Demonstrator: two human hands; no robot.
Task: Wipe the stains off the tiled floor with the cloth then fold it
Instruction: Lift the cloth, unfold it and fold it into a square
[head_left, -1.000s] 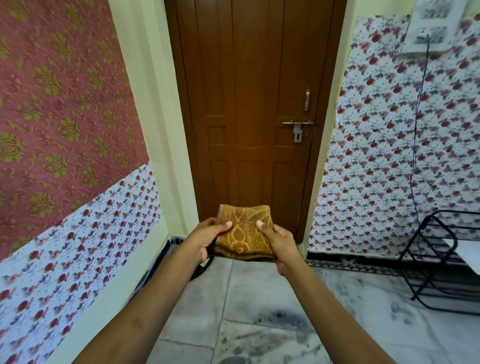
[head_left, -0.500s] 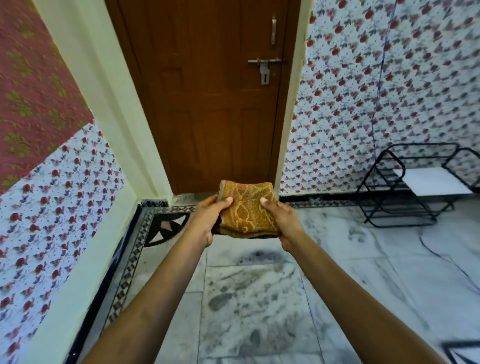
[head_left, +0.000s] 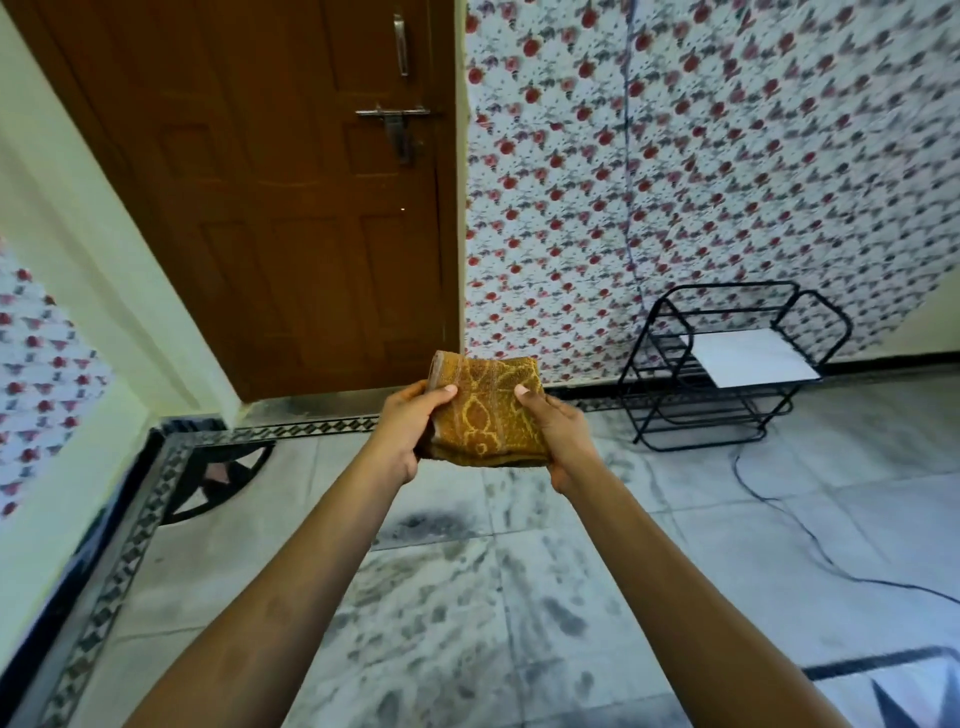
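Wallpaper (head_left: 36, 364) with small red flowers covers the far left edge, beside a plain cream wall (head_left: 104, 260) that slants up to the door frame. Below it a black-and-white patterned border (head_left: 130, 545) runs along the edge of the tiled floor (head_left: 883, 519). A brown panelled wooden door (head_left: 291, 208) stands closed, with a metal latch (head_left: 395, 124) near its right side.

In the centre, two bare forearms reach forward from the bottom of the view. The left hand (head_left: 410, 421) pinches the left edge of the cloth (head_left: 485, 415), with the thumb laid on top. The cloth is a mustard-yellow patterned towel, folded into a thick small square and held in the air in front of the door's foot, well above the floor. The right hand (head_left: 558, 431) pinches its right edge the same way. The fingers under the cloth are mostly hidden.

Grey smudged stains (head_left: 431, 522) mark the pale tiles beneath the arms.

To the right, more flowered wallpaper covers the wall, and a thin dark cable (head_left: 628, 156) hangs down it. A black wire rack (head_left: 670, 358) stands against that wall and carries a white board (head_left: 753, 358).
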